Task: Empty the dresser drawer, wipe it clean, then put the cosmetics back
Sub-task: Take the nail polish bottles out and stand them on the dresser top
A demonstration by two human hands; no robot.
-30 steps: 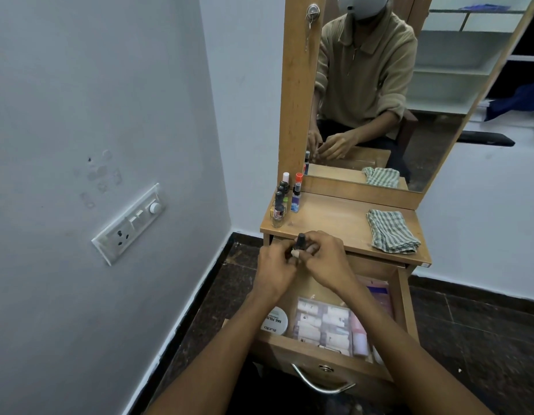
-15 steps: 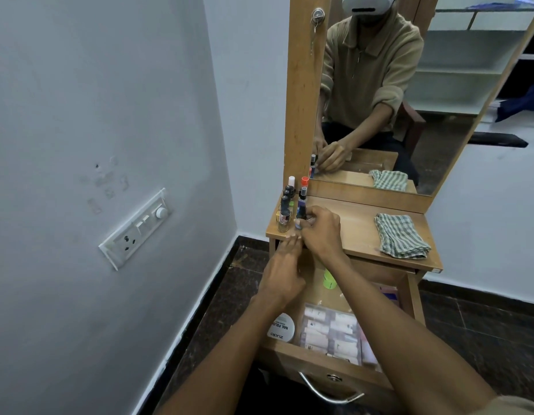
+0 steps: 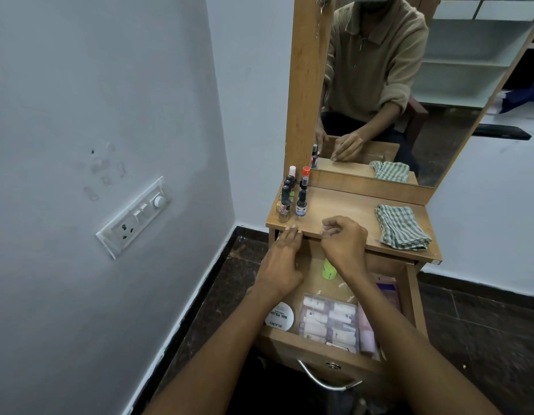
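Dresser drawer [image 3: 334, 347] stands open, cosmetics inside. Left hand [image 3: 282, 265] flat and empty, fingertips on the dresser top [image 3: 343, 211] edge above it. Right hand [image 3: 345, 245] loosely curled, empty, beside the left. Nail polish bottles [image 3: 292, 199] stand just beyond both hands.

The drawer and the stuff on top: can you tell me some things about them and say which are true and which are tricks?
1. The drawer is open. True.
2. The checked cloth lies inside the drawer. False: it lies on the dresser top.
3. Small bottles stand at the top's left end. True.
4. The right hand holds a bottle. False: it holds nothing.
5. The drawer is empty. False: a white round tin and other items remain.
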